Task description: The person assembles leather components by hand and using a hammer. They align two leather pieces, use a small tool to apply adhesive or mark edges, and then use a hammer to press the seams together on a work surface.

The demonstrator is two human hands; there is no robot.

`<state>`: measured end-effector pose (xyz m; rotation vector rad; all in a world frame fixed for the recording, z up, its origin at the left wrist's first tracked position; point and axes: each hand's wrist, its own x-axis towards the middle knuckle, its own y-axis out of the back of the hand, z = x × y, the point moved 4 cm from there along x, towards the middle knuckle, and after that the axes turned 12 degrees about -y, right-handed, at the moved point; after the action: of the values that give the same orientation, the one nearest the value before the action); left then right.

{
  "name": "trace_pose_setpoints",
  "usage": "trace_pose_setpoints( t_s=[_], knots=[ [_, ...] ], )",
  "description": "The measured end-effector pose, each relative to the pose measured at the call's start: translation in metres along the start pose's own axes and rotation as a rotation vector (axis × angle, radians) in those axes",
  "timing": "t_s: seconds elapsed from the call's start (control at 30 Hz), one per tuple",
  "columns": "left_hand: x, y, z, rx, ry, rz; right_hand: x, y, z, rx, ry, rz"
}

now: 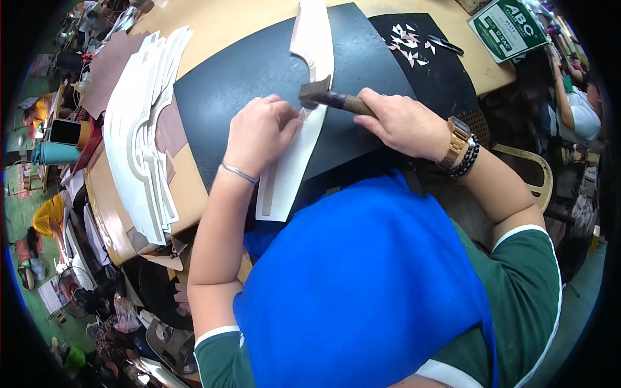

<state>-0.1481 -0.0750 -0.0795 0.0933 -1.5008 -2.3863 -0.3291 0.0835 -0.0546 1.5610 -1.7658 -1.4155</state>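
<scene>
One hammer, right hand wrapped round its handle, head at one white strip. Left hand curled, fingertips at strip; can't tell if pinching. Strip crosses one black board, overhangs near edge. One cutout pile, worktop left edge.

Showing a pale, wood-toned table and, beyond its left end, a green floor glimpsed in patches. Taking in a round-caged fan at lower left and a curved, cream-coloured chair frame on the right.
</scene>
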Motion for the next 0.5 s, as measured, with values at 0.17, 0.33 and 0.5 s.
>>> trace_pose_setpoints(
  t_s=[0.17,0.33,0.5],
  knots=[
    [0.001,0.002,-0.024,-0.350,0.156,-0.100,0.002,-0.005,0.006,0.012,-0.060,-0.047],
    [0.004,0.004,-0.028,-0.391,0.199,-0.191,0.003,-0.008,0.007,0.016,-0.050,-0.042],
    [0.009,0.007,-0.023,-0.327,0.163,-0.230,0.002,-0.008,0.007,0.020,-0.057,-0.053]
  ],
)
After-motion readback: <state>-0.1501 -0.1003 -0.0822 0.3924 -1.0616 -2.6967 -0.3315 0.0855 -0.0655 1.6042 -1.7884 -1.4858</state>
